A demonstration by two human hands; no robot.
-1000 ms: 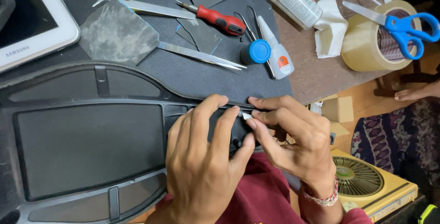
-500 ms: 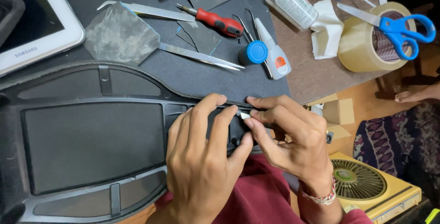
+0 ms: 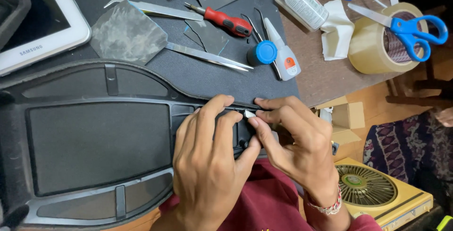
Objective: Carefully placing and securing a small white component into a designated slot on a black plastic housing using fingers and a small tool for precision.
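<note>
Centrally, a large black plastic panel (image 3: 99, 146) lies flat across a dark work mat (image 3: 188, 72), its narrow end pointing toward the person's lap. A recessed rectangular area fills its wide portion, bordered by raised ribs.

A white tablet (image 3: 42, 32) sits at the upper left corner of the mat. At the lower right, below table level, stands a yellow box with a round fan grille (image 3: 377, 191). A roll of tan packing tape (image 3: 384, 42) rests on the brown table surface at the upper right, with blue-handled scissors (image 3: 406, 23) lying across it.

The left hand (image 3: 210, 165) covers the narrow end of the panel, fingers curled over its upper edge and thumb pressed against the near edge; it is clamped on the panel. The right hand (image 3: 297, 141) meets it from the right, thumb and forefinger pinched together on a small white piece (image 3: 249, 114) at the panel's upper edge. The fingertips of both hands touch each other there.

Smaller items on the mat: a grey crumpled sheet (image 3: 127, 35), long metal tweezers (image 3: 207, 56), a red-handled screwdriver (image 3: 226, 21), a glue bottle with a blue cap (image 3: 278, 54), and a clear bottle (image 3: 297, 2) beside a folded white tissue (image 3: 337, 30).
</note>
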